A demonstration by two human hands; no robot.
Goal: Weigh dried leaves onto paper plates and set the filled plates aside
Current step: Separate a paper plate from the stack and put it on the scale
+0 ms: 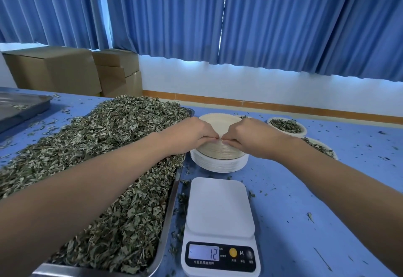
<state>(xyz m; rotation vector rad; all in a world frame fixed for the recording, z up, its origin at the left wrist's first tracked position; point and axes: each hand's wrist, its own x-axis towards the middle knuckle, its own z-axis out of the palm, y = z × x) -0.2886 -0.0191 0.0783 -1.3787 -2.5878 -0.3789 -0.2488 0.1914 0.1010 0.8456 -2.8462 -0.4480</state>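
Nearest sits one white digital scale (pixel 219 209) on the blue desk (pixel 305 189). Its long axis runs near to far, its display (pixel 204 252) at the near end reads 12, and its platform is bare.

Just beyond the scale stands one stack of paper plates (pixel 220 163), lying flat and face up, with tan plates on top of wider white ones. Both hands meet at the near rim of the top plate (pixel 216 124). The left hand (pixel 192 135) and right hand (pixel 250 137) each have their fingers (pixel 209 140) curled down and pinching that rim, fingertips almost touching each other.

Left of the scale and the stack, one long metal tray (pixel 172 200) runs near to far, heaped with dried leaves (pixel 109 145) that spill past its far-left side.

Right of the stack, two filled plates (pixel 286 126) hold leaves, the nearer one (pixel 320 148) partly hidden by the right forearm. A third rim with leaves (pixel 243 117) peeks out behind the right hand.

Loose leaf bits dot the desk. A second metal tray (pixel 21 106) sits at the far left. Behind it are cardboard boxes (pixel 54 69), and blue curtains (pixel 261 25) hang across the back.
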